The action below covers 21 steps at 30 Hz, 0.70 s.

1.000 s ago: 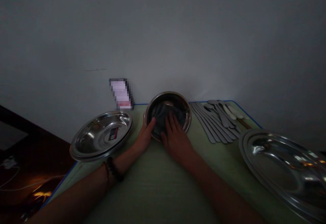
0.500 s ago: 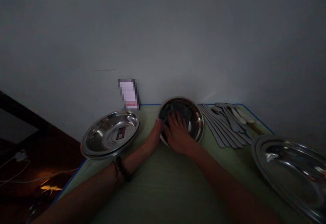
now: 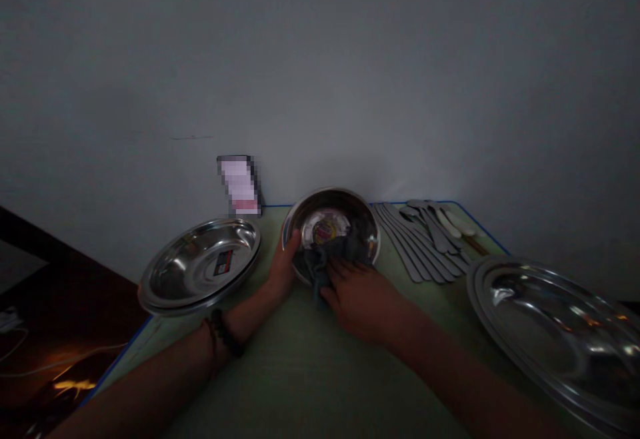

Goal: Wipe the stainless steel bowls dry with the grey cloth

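Observation:
A shiny metal bowl [image 3: 367,212] is tipped toward me near the wall, a round label showing on its inner bottom. My left hand [image 3: 285,266] grips the bowl's left rim, thumb over the edge and the other fingers hidden behind the side. Over the near inner wall and rim lies a dark grey cloth [image 3: 317,266]. My right hand [image 3: 363,299] is closed on this cloth and presses it against the bowl, its fingertips partly hidden in the folds.
Stacked metal plates [image 3: 190,272] stand at left, a label on the top one. A phone [image 3: 240,186] leans on the wall behind them. Several pieces of cutlery [image 3: 420,246] lie fanned out right of the bowl. Large oval metal trays [image 3: 530,332] occupy the table's right side.
My right hand has drawn the cloth from the bowl's bottom to its near rim, uncovering the label. The left hand still holds the rim. The whole view has shifted slightly.

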Tool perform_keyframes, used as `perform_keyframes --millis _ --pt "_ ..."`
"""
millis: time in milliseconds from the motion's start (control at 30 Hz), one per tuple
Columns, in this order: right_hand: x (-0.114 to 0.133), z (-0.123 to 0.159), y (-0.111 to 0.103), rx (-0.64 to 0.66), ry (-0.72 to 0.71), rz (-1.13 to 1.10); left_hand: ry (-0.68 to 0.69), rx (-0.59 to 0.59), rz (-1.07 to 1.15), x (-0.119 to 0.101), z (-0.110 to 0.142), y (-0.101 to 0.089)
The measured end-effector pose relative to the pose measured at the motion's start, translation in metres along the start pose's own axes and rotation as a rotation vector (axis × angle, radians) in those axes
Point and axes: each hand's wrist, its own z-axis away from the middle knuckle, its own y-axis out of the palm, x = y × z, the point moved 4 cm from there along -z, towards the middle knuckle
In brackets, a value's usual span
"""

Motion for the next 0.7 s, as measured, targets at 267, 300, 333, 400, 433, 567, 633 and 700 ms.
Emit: perform_keyframes --millis 267,300,333,400,433,567,633,700 --pt "-0.034 -0.015 0.004 -0.262 0.175 0.226 0.075 0.134 -0.236 -0.008 0.009 0.006" --pt "-0.037 -0.018 0.006 -0.312 0.175 0.216 0.101 0.145 -0.255 -0.009 0.01 0.007" --pt "-0.039 -0.02 0.009 -0.354 0.168 0.199 0.126 0.15 -0.275 -0.009 0.011 0.007" --pt "-0.038 -0.022 0.017 -0.391 0.13 0.147 0.171 0.141 -0.326 -0.009 0.012 0.007" --pt "-0.035 -0.022 0.021 -0.388 0.105 0.113 0.198 0.126 -0.353 -0.01 0.013 0.007" --pt "-0.013 -0.013 0.031 -0.308 -0.011 -0.051 0.286 0.041 -0.423 -0.019 0.014 0.006" --pt "-0.005 -0.008 0.031 -0.267 -0.073 -0.116 0.285 0.006 -0.447 -0.022 0.014 0.006" --pt "-0.003 -0.004 0.028 -0.251 -0.097 -0.134 0.256 -0.015 -0.471 -0.024 0.015 0.006"
